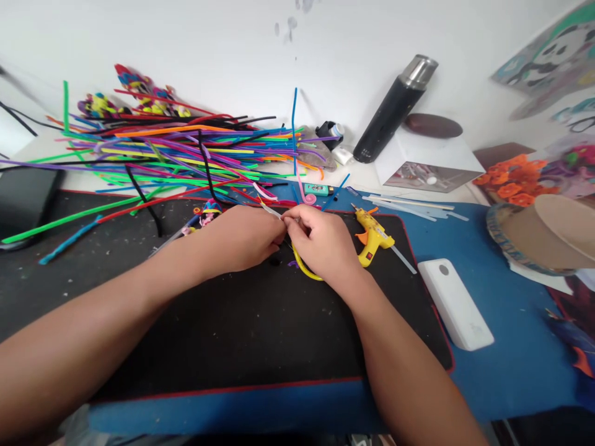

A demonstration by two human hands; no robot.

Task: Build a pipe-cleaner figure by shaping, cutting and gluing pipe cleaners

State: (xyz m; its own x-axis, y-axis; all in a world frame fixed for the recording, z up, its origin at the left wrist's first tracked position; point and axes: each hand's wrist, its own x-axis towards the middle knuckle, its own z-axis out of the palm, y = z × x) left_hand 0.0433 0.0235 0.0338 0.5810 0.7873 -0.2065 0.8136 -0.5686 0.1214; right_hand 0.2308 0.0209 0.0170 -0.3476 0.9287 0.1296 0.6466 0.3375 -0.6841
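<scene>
My left hand (pixel 246 238) and my right hand (pixel 325 238) meet fingertip to fingertip above the black mat. The right hand is closed in a pinch on a yellow pipe cleaner (pixel 305 271), which curves out below its fingers and passes under the palm. The left hand is closed too, its fingertips turned away, so what they grip is hidden. A thin whitish strip (pixel 271 210) with a yellowish tip sticks out beyond the fingertips; which hand holds it I cannot tell. A pink coiled pipe cleaner (pixel 308 198) lies just behind the hands.
Right of my hands lies a yellow glue gun (pixel 372 235), near a white power bank (pixel 455 303). Several glue sticks (pixel 413 206) lie behind it. A pile of coloured pipe cleaners (pixel 186 148) spreads at the back left. A black thermos (pixel 393 111) leans at the back.
</scene>
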